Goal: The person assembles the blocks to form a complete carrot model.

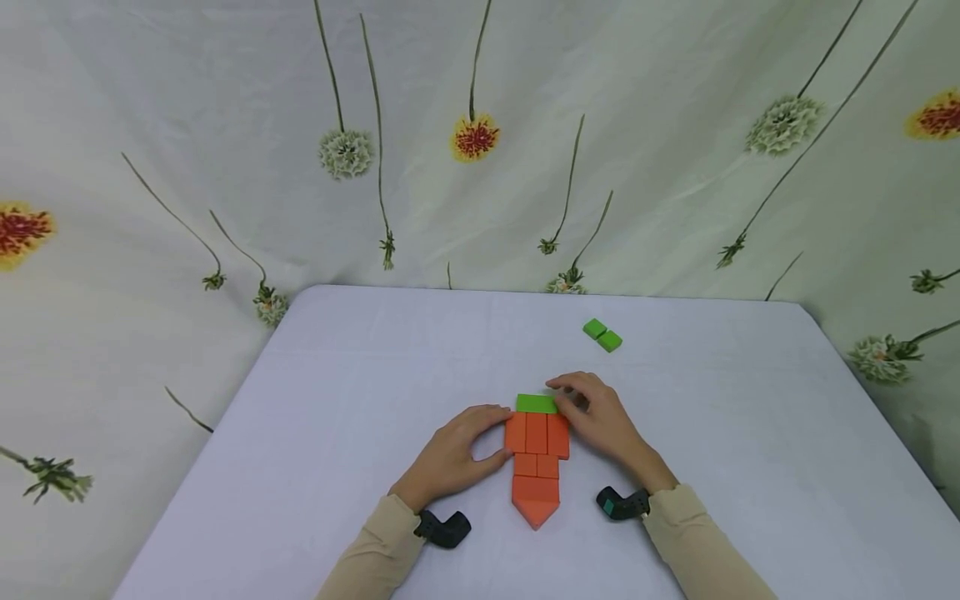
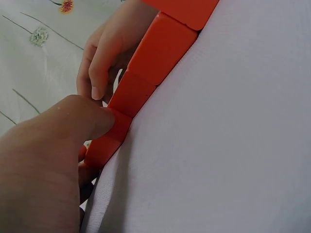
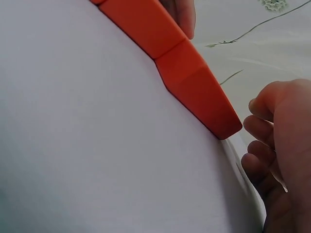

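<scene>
Orange and green blocks lie flat together in a rocket-like shape on the white table. A green block (image 1: 536,403) caps the far end, above three upright orange blocks (image 1: 536,432). Two small orange blocks (image 1: 536,465) come below them, then an orange rectangle (image 1: 536,488) and an orange triangle (image 1: 536,512) pointing toward me. My left hand (image 1: 453,450) holds the leftmost orange block (image 1: 515,432) at its ends, thumb near, fingers far. Beside the green block's right end is my right hand (image 1: 600,421), fingers loosely bent, with nothing visible between them in the right wrist view (image 3: 272,145).
Two small green blocks (image 1: 603,335) lie near the table's far edge, right of the middle. A white cloth covers the table (image 1: 337,367). Behind it hangs a flower-printed curtain (image 1: 660,167). Each wrist wears a black device (image 1: 444,529).
</scene>
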Tool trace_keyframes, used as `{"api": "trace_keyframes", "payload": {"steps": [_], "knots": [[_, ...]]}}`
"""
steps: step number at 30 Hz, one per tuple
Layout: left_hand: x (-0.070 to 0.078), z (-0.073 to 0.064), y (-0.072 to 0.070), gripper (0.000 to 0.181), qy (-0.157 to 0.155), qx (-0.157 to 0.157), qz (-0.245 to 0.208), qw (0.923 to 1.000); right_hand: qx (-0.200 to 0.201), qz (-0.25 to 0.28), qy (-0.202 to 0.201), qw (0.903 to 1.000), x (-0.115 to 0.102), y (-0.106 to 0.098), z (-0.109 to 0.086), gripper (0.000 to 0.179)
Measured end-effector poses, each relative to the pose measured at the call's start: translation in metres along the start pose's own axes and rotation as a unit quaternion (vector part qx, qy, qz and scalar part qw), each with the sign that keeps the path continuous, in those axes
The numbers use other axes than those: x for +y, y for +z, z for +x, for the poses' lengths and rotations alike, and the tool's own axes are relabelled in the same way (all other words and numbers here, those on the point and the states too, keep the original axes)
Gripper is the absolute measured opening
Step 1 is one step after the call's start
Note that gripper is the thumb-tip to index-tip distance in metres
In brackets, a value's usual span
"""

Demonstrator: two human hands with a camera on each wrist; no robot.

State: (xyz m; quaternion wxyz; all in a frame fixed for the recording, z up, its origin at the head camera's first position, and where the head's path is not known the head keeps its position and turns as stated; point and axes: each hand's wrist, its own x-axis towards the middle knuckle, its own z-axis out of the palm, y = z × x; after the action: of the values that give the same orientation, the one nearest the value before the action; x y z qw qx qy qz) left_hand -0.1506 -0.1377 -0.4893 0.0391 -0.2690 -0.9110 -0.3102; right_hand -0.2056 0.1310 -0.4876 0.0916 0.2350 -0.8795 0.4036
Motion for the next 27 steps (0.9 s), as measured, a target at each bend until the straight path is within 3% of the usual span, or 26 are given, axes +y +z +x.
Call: {"api": "trace_keyframes", "payload": {"steps": [14,21,27], "knots": [[-0.003,-0.001,0.001,0.055,-0.009,-0.007,-0.005,0.9999,0.064,-0.007,0.041,0.9971,0.006,-0.015,0.012,0.027],[-0.003,-0.001,0.000,0.055,-0.004,-0.006,-0.008,0.9999,0.110,-0.015,0.087,0.9900,0.019,-0.024,0.023,0.029],[-0.002,-0.001,0.001,0.054,0.001,-0.002,-0.001,1.0000,0.125,-0.024,0.125,0.9839,0.034,-0.032,0.029,0.034]]}}
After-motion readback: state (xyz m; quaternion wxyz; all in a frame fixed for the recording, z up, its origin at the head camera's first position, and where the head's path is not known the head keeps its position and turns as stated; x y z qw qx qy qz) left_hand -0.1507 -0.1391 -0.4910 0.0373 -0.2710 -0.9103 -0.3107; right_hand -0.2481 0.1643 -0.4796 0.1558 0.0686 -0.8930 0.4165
